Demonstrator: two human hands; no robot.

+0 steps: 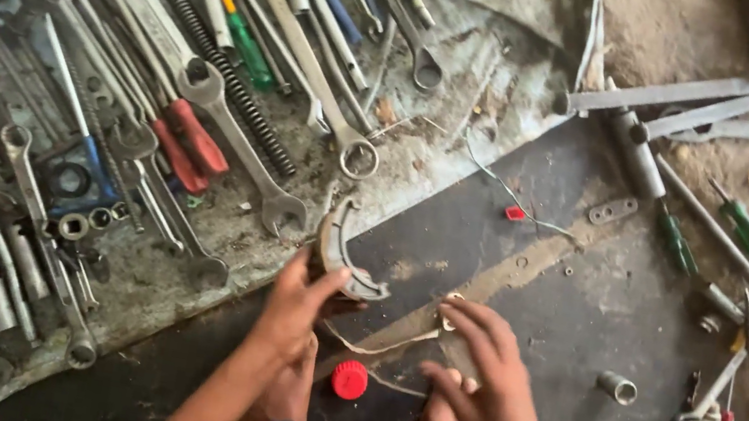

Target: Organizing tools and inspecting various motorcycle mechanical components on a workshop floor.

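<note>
Head view cuts our forearms off at the bottom edge, and whatever sits under our right hand (480, 370) is mostly covered by the fingers, so we can't tell what it is or whether they grip it; they're curled down over a pale strip on the dark mat (581, 306). Our left hand (296, 314) is raised at the mat's edge, thumb and fingers pinched on the lower end of a curved metal piece (337, 250), beside the spanners (210, 102). Red cap (349, 379) lies between our hands.

floor (581, 306) (dark, gritty) | grey cloth (467, 145) | red cap (349, 379) | socket (617, 387)
</note>
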